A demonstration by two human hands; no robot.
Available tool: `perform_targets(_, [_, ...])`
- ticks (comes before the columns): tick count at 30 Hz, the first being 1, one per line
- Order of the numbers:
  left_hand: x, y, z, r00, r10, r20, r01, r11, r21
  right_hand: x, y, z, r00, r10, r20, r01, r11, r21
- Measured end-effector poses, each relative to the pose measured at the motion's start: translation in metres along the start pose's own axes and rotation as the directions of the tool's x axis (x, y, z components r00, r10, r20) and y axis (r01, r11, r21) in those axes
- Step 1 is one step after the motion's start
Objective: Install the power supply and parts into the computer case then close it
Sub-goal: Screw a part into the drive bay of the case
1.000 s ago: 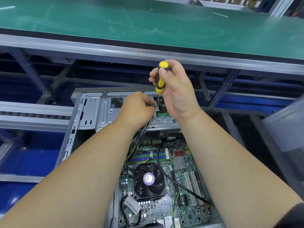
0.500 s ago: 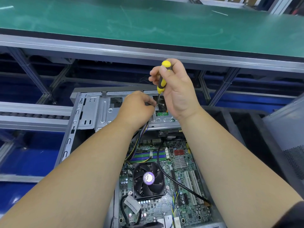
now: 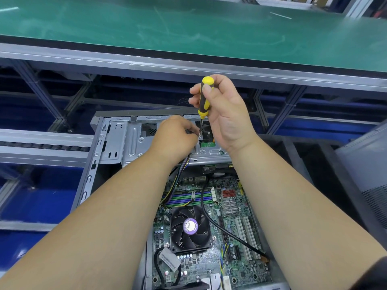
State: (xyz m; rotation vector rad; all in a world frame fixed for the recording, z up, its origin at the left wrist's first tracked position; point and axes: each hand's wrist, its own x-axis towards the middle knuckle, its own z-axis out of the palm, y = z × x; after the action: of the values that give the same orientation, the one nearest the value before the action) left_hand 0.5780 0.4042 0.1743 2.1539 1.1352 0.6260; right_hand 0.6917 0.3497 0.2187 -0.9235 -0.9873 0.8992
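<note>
Head view: the case (image 3: 109, 143) lies open on its side below the green tabletop (image 3: 188, 28), with the side panel off, so closing is not yet done. The motherboard (image 3: 230, 216) is already seated in the case, with the fan (image 3: 190, 226) on it, memory modules fitted and a black cable (image 3: 211, 218) run across the board to its lower right edge. A bundle of coloured wires (image 3: 184, 164) drops from under the left hand (image 3: 174, 139) toward the board; whether its plug is seated cannot be told. The right hand (image 3: 222, 114) grips the screwdriver (image 3: 204, 97) upright, fingers curled round the yellow-and-black handle and thumb near its cap. The tip rests at a point on the metal bracket (image 3: 134, 143) at the far end of the case, just above a small green board (image 3: 207, 144). The left hand is beside the tip, its fingers (image 3: 191, 130) curled and pressed together close to the shaft, apparently steadying a screw or the part being fastened; the screw itself is too small to confirm. The step in hand is judged to be driving a fastener at this bracket. No power supply housing can be identified with certainty in this view; the arms hide much of the area. A grey perforated panel (image 3: 368, 174) stands at the right edge, well apart from the case, and may be the cover. Remaining work, as judged: finish this fastener, confirm the cable connections, then fit the panel and close the case.
</note>
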Motion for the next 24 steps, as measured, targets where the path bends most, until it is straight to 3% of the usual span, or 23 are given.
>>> perform_targets(10, [-0.0007, 0.0019, -0.0012, 1.000, -0.003, -0.005, 0.003, 1.000, 0.007, -0.0009, 0.0025, -0.0017, 1.000, -0.009, -0.022, 0.010, 0.999, 0.054])
perform_targets(15, [-0.0011, 0.0020, -0.0012, 1.000, -0.008, -0.003, 0.008, 1.000, 0.000, 0.0004, 0.0020, -0.0018, 0.999, -0.005, -0.033, 0.004, 1.000, -0.007])
perform_targets(20, [-0.0014, 0.0028, -0.0004, 1.000, -0.021, -0.008, 0.021, 1.000, -0.011, 0.0042, -0.0010, -0.0067, 0.991, -0.031, -0.130, 0.022, 0.997, -0.071])
perform_targets(24, [-0.0014, 0.0027, 0.0000, 1.000, -0.021, -0.005, 0.021, 1.000, -0.017, 0.0030, -0.0002, -0.0046, 0.997, -0.009, -0.074, 0.007, 1.000, -0.017])
